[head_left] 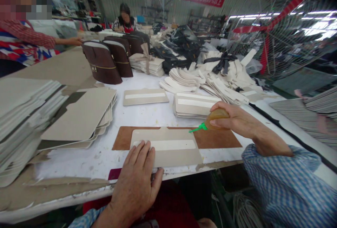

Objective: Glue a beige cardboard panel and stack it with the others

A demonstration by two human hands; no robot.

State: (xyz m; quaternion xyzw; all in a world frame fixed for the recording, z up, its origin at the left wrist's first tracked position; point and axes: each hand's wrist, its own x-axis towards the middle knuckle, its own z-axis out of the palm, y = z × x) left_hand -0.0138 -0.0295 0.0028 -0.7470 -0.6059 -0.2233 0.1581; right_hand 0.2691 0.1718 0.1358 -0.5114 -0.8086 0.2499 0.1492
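Left hand (137,182) laid flat, fingers spread, on near edge of beige card panel (165,147), likely to keep it from sliding. Panel atop brown board (218,138), near table edge. Right hand (237,121) wrapped around amber glue bottle (217,115), green nozzle (196,129) tilted down at panel's far right corner. Taped panels (195,105) stacked just beyond.

I count one glue bottle (217,117) in my right grip (234,119) and one card panel (168,147) under my left grip (137,178), lying on one brown sheet (218,138). On the bench (147,114) there is one more single panel (145,96), and at least four brown bags (101,63) stand in a row. Two other people (23,41) are in sight.
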